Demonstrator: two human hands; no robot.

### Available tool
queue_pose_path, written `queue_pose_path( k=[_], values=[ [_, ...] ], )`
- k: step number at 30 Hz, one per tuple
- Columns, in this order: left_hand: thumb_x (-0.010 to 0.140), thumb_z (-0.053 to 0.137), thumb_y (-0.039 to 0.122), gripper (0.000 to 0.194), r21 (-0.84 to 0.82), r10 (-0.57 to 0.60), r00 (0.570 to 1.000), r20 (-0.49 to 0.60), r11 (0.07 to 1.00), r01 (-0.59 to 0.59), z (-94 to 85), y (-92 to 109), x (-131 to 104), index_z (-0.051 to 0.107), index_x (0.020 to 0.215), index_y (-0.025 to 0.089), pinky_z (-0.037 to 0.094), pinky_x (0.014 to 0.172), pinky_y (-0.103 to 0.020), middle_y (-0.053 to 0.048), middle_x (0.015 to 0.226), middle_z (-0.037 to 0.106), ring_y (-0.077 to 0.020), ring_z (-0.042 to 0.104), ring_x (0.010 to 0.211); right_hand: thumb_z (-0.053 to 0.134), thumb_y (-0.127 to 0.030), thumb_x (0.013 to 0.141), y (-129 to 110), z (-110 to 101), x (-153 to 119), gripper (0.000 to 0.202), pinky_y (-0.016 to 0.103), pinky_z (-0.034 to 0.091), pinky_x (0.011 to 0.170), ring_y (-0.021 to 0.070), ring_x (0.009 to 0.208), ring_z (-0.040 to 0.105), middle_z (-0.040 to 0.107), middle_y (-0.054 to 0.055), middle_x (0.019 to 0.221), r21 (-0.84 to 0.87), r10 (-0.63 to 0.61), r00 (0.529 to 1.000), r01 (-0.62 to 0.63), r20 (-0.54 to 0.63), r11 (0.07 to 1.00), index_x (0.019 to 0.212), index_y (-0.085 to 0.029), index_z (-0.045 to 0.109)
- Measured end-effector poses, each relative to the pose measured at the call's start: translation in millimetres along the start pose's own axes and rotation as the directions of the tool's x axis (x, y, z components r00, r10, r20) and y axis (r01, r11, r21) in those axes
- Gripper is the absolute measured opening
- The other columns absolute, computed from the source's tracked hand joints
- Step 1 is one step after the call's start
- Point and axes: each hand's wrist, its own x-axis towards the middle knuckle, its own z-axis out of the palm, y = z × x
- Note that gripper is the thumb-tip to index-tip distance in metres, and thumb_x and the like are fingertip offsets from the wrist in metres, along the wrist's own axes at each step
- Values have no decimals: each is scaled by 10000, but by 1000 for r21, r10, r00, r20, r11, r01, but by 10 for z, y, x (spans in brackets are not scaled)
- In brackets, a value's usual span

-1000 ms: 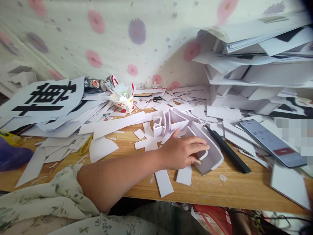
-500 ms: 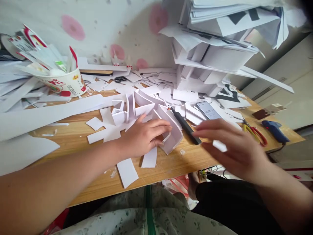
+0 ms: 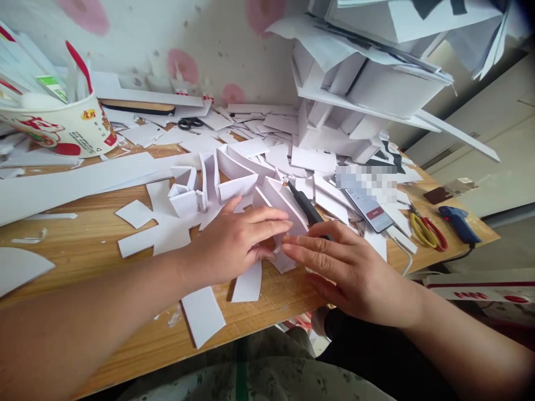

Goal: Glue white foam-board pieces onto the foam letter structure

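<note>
A white foam-board shape with upright curved walls point(image 3: 289, 206) stands on the desk. My left hand point(image 3: 234, 242) is closed around its near left wall, the thumb low and the fingers over the edge. My right hand point(image 3: 346, 267) is open, its straight fingers reaching the shape's near right side, where the fingertips seem to touch it. A black pen-shaped tool point(image 3: 304, 205) lies just right of the shape, partly hidden by my right hand. Left of it are a walled white piece point(image 3: 234, 174) and a smaller angular one point(image 3: 186, 197), on flat white cutouts point(image 3: 171, 231).
A phone point(image 3: 371, 209), red-and-yellow pliers point(image 3: 428, 229) and a blue glue gun point(image 3: 460, 223) lie to the right. A paper tub point(image 3: 90, 131) stands at the left. Scissors point(image 3: 190, 123) lie among scraps at the back, beside a stacked white structure point(image 3: 334, 106).
My right hand has moved left, from over the desk near the black tool to the shape's right side. My left hand stays at the shape. The view has shifted slightly.
</note>
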Motion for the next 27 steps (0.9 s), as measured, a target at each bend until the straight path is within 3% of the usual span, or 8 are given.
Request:
queue_pose_path(
  k=[3, 8, 12, 19, 21, 23, 25, 27],
  values=[
    [901, 554, 120, 379, -31, -15, 1000, -2, 999, 15, -4, 1, 3, 566, 1259, 245, 218, 1118, -491, -39, 1326, 610, -193, 613, 1126, 571, -126, 908, -42, -11, 41, 400, 417, 502, 890, 235, 1071, 546, 639, 89, 1286, -43, -15, 1000, 16, 26, 999, 1308, -115, 562],
    [935, 517, 158, 341, -74, -40, 999, -19, 996, 39, -7, -7, -20, 579, 1257, 252, 201, 1137, -491, -32, 1342, 603, -184, 629, 1097, 574, -128, 909, -89, -37, 144, 348, 411, 525, 835, 207, 949, 617, 698, 97, 1166, -86, -12, 999, 14, 31, 996, 1255, -122, 606],
    [940, 503, 159, 375, -83, -45, 998, -38, 996, 42, 24, -13, -52, 546, 1300, 255, 193, 1161, -480, -35, 1371, 581, -189, 613, 1143, 547, -105, 920, -68, -10, 172, 308, 427, 503, 930, 195, 955, 642, 712, 80, 1124, -49, 2, 999, 0, 36, 999, 1209, -136, 647],
    [920, 494, 132, 447, -131, -80, 995, -50, 989, 73, -12, -4, -98, 483, 1341, 279, 270, 1144, -456, -8, 1414, 538, -195, 580, 1188, 605, -88, 886, -42, 28, 123, 342, 424, 486, 946, 200, 954, 629, 708, 54, 1123, 9, 54, 995, -55, 82, 998, 1219, -153, 643],
    [899, 441, 70, 427, -162, -136, 984, -117, 980, 116, -64, -17, -94, 535, 1272, 255, 364, 1084, -379, -9, 1361, 574, -177, 574, 1175, 607, -119, 901, -42, 35, 115, 335, 427, 448, 997, 188, 967, 625, 699, 38, 1149, 25, 91, 991, -94, 99, 995, 1232, -167, 629],
    [862, 385, 21, 387, -209, -205, 967, -153, 963, 171, -100, -39, -85, 613, 1101, 222, 463, 929, -303, -17, 1186, 649, -160, 601, 1063, 607, -148, 914, -39, 49, 111, 327, 416, 404, 1050, 167, 957, 631, 698, 24, 1151, 57, 133, 985, -139, 107, 989, 1240, -174, 613],
    [830, 366, 9, 356, -221, -211, 972, -107, 958, 183, -100, -58, -77, 645, 903, 217, 476, 805, -311, -12, 980, 668, -162, 605, 893, 622, -165, 912, -32, 67, 117, 306, 379, 376, 1082, 137, 908, 646, 716, 4, 1098, 106, 174, 982, -182, 76, 978, 1218, -178, 615],
    [809, 393, 22, 332, -194, -172, 985, -10, 967, 167, -63, -66, -78, 655, 799, 225, 442, 803, -371, -10, 886, 645, -183, 569, 822, 638, -182, 906, -24, 79, 139, 272, 338, 366, 1096, 111, 850, 657, 732, -13, 1033, 137, 214, 976, -218, 43, 966, 1178, -179, 629]
  ],
)
